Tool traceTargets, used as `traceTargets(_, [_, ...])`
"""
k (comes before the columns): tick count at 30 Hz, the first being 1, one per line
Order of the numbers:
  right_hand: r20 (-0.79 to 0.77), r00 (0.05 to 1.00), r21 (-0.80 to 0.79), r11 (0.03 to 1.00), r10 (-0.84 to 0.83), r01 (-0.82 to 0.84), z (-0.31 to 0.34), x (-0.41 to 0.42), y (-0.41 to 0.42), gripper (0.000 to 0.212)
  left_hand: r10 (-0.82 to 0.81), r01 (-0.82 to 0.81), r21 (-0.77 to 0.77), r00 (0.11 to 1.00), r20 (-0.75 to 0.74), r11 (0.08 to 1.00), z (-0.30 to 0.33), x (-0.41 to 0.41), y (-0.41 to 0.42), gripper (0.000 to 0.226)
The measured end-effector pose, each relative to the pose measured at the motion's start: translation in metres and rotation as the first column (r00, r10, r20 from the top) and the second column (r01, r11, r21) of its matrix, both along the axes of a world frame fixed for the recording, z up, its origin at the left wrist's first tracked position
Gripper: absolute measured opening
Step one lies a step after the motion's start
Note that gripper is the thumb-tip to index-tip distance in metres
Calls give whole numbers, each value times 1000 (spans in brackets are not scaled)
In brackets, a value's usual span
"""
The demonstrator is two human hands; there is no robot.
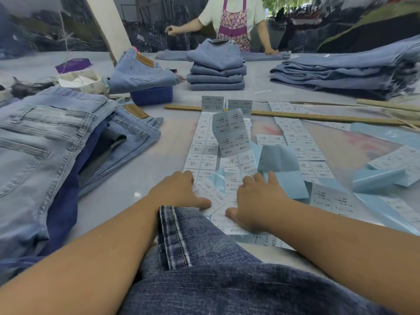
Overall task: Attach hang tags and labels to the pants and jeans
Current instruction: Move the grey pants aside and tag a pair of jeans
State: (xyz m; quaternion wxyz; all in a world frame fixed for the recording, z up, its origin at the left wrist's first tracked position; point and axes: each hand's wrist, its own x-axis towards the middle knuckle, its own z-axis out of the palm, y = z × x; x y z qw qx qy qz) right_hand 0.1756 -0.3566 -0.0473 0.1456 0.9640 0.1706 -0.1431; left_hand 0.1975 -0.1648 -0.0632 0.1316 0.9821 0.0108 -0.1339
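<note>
Both hands lie flat on label strips (205,142) at the table's near edge: left hand (181,189), right hand (256,198), fingers spread, gripping nothing. Strips run lengthwise away from the person. Dark jeans (181,242) lie just beneath the wrists, left hand nearer.

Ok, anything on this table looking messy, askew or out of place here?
Yes. One label strip curls up off the table instead of lying flat, and the other label strips and blue backing sheets lie scattered at crossed angles. Both the left hand and right hand rest on them.
</note>
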Motion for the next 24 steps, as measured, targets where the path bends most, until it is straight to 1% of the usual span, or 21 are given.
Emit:
traceTargets(3, [12, 1000, 45, 999, 2, -2, -2, 1, -2, 73, 40, -43, -85, 999, -34, 995, -1, 1, -4, 46])
traceTargets(5, [8, 1000, 95, 995, 29, -30, -2, 2, -2, 71, 67, -72, -122, 997, -49, 990, -1, 0, -7, 39])
traceTargets(8, [-35, 993, 133, 986, 110, -104, -2, 2, -2, 59, 75, -87, -142, 994, -85, 986, 1, -1, -8, 36])
traceTargets(10, [-68, 990, 140, 984, 123, -113, -3, 3, -2, 55, 73, -88, -137, 991, -111, 987, 4, -2, -7, 43])
traceTargets(12, [-87, 989, 148, 983, 117, -104, -3, 3, -2, 54, 48, -60, -114, 993, -107, 992, 5, 0, -7, 64])
traceTargets(14, [-94, 989, 158, 982, 116, -100, -3, 3, -2, 52, -47, 42, -45, 992, -114, 998, 3, 4, -8, 85])
traceTargets(15, [-96, 989, 161, 982, 116, -100, -3, 3, -2, 52, -99, 100, 0, 986, -131, 995, 2, 5, -9, 87])
traceTargets(17, [-104, 988, 169, 981, 113, -94, -3, 4, -2, 52, -163, 175, 67, 974, -159, 982, 2, 7, -9, 82])
traceTargets(20, [-116, 986, 184, 978, 117, -94, -3, 4, -1, 52, -194, 212, 129, 970, -145, 969, 3, 7, -7, 73])
traceTargets(24, [-127, 982, 200, 974, 137, -110, -2, 5, -1, 50, -219, 225, 105, 974, -60, 969, 7, 3, -7, 49])
